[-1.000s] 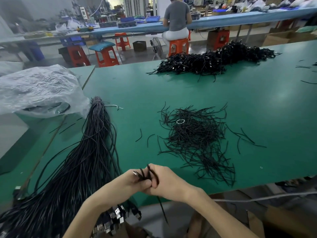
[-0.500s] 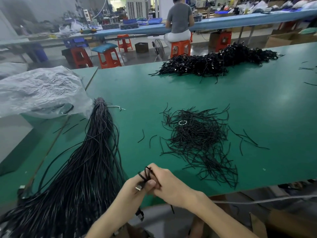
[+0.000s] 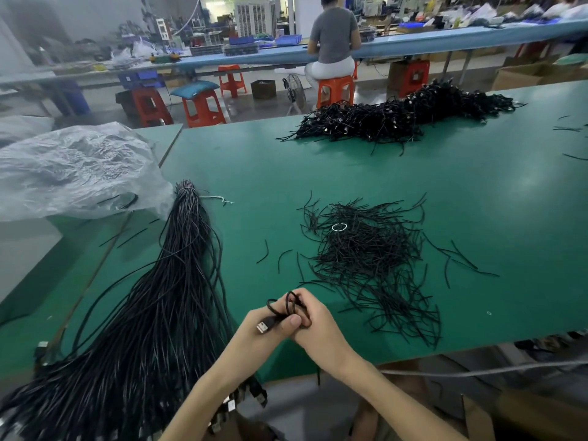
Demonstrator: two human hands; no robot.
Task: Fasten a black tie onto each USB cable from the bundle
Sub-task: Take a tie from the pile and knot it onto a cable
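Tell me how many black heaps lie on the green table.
3: the cable bundle at left, the heap of ties in the middle, the pile of cables at the far edge. None seems hidden.

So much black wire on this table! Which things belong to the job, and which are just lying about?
Job: USB cable in left hand and right hand; cable bundle; pile of black ties; far heap of cables.
Lying about: plastic sheet; orange stool; floor fan.
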